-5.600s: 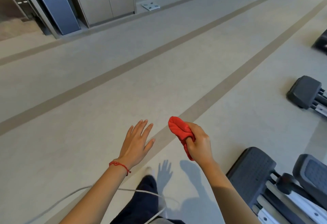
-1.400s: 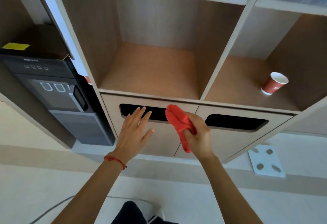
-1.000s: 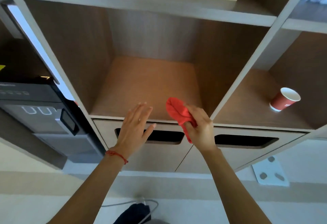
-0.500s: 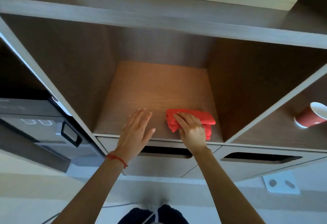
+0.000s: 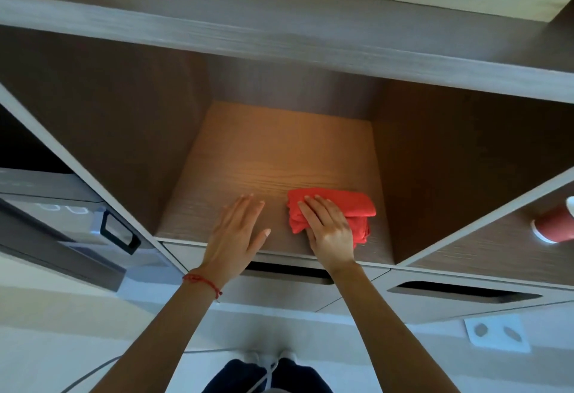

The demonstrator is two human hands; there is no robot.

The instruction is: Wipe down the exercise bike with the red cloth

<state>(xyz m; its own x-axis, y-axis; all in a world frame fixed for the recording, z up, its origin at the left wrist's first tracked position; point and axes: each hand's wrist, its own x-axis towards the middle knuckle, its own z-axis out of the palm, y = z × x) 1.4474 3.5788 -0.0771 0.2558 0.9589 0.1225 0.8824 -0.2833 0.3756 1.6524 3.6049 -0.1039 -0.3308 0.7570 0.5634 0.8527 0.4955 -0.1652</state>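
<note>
- Right hand: lies palm-down on the red cloth; its fingers are extended and only slightly spread, pressing flat on the fabric rather than curled around it, so nothing is gripped.
- Left hand: flat and open, fingers straight and close together, thumb splayed toward 3 o'clock; it sits over the front of the shelf, at 9 o'clock of the cloth and apart from it. Contact with the wood cannot be told.
- Red cloth: soft, matte fabric folded into a thick, roughly rectangular wad with rounded folds; it rests on the shelf floor near the front edge, close to the right side wall.
- Shelf: an open, box-shaped compartment of wood-grain laminate, warm brown where lit, with grey-brown walls and pale edging.
- Bracelet: a thin red cord around the left wrist.
- Paper cup: red with a white rim, lying tilted in the neighbouring compartment at 3 o'clock.
- Drawer fronts: smooth, pale panels with dark slot-shaped handle cut-outs, below the shelf.
</note>
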